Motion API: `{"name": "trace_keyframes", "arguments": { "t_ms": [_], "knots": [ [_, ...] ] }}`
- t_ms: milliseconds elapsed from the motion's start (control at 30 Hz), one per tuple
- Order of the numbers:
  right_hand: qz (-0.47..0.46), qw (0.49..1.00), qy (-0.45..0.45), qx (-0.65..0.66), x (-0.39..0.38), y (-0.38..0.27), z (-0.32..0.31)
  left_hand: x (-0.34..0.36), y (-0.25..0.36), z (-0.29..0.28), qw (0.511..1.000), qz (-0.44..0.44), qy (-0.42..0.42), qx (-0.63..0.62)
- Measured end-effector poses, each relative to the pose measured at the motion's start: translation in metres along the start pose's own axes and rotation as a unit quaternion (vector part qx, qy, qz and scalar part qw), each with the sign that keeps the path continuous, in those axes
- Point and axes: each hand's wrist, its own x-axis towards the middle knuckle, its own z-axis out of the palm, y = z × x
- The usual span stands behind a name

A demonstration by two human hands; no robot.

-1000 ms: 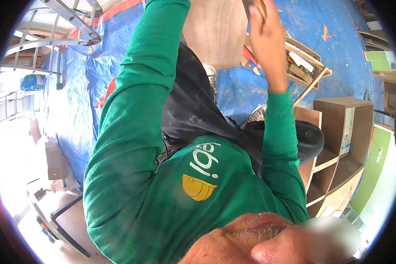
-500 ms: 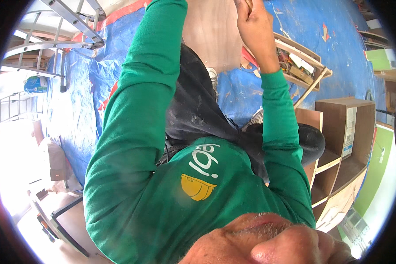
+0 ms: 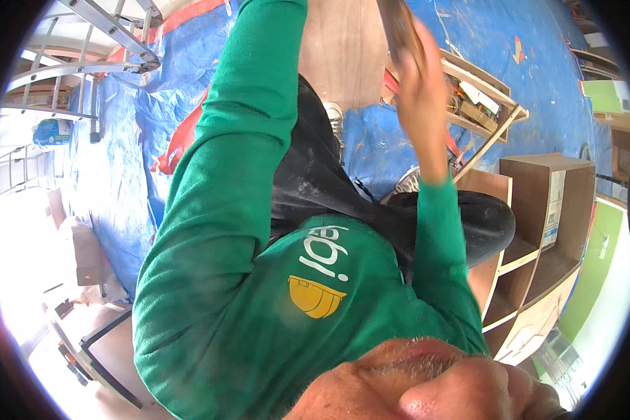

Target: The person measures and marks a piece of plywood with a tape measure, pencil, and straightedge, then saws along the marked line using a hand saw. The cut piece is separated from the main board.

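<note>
My right hand [image 3: 423, 94], blurred by motion, is closed around a long brown and dark handle [image 3: 395, 29]. The handle runs up out of the top edge, so the kind of tool cannot be made out. My left arm [image 3: 248, 105], in a green sleeve, stretches up past the top edge, and the hand on it is out of sight. Between my arms lies a flat pale brown wooden panel [image 3: 343, 52], its far end cut off by the frame.
Right of my right hand stands a wooden tote [image 3: 500, 91] with tools and bits in it. An open wooden cabinet [image 3: 549, 168] is beside my right knee. Blue sheeting [image 3: 378, 143] covers the floor. A metal ladder [image 3: 84, 68] stands at the far left.
My right hand has come down and nearer to me, bringing more of the brown and dark handle into view. The left arm has shifted slightly right.
</note>
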Motion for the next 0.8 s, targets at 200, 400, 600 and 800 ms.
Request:
{"name": "trace_keyframes", "arguments": {
  "t_ms": [200, 400, 600, 800],
  "knots": [
    [-0.105, 0.993, 0.030, 0.046, 0.054, 0.041, 0.027, -0.006, 0.005, -0.016, 0.999, 0.025, 0.034, -0.028],
    [0.063, 0.997, -0.017, -0.043, -0.099, -0.025, -0.048, -0.008, -0.006, -0.001, 0.996, 0.040, 0.072, -0.017],
    [-0.001, 0.998, 0.011, -0.055, -0.022, -0.015, -0.017, -0.007, 0.003, 0.004, 0.996, 0.027, 0.089, 0.010],
    [-0.141, 0.986, 0.052, 0.072, 0.056, 0.050, 0.037, -0.001, -0.006, -0.016, 1.000, 0.013, -0.017, -0.002]
  ]
}}
